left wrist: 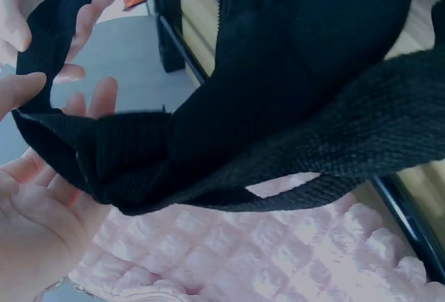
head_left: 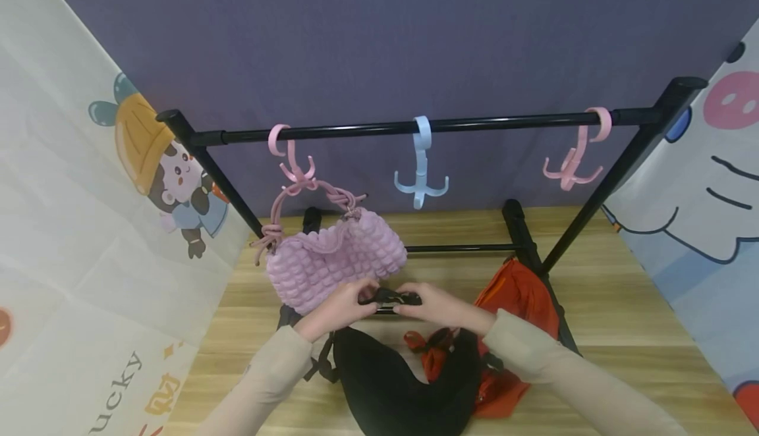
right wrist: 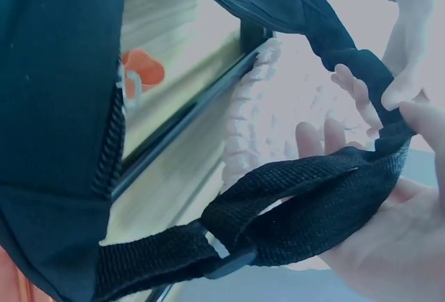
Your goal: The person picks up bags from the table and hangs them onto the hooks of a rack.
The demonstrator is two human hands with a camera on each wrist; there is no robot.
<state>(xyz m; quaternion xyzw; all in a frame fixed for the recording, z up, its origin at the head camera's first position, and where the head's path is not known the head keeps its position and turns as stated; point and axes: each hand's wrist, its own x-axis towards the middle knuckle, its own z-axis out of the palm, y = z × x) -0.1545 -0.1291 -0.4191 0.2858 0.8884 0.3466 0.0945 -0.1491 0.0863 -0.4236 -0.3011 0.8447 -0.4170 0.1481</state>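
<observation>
A black crescent-shaped bag [head_left: 403, 383] with a zip hangs from its webbing strap [head_left: 388, 296], low in the head view. My left hand [head_left: 346, 303] pinches the strap between thumb and fingers. Close beside it, my right hand [head_left: 431, 304] pinches the same strap. In the left wrist view the strap folds over the fingers of the left hand [left wrist: 42, 225]. A strap buckle [right wrist: 233, 261] shows in the right wrist view, near the right hand [right wrist: 389, 246]. Behind the hands hangs a pink puffy handbag [head_left: 332, 258].
The black rail [head_left: 350, 131] carries a left pink hook [head_left: 294, 166] with the handbag on it, a middle blue hook [head_left: 421, 166] and a right pink hook [head_left: 572, 163]. An orange-red bag [head_left: 518, 298] lies at the right on the wooden floor [head_left: 640, 330].
</observation>
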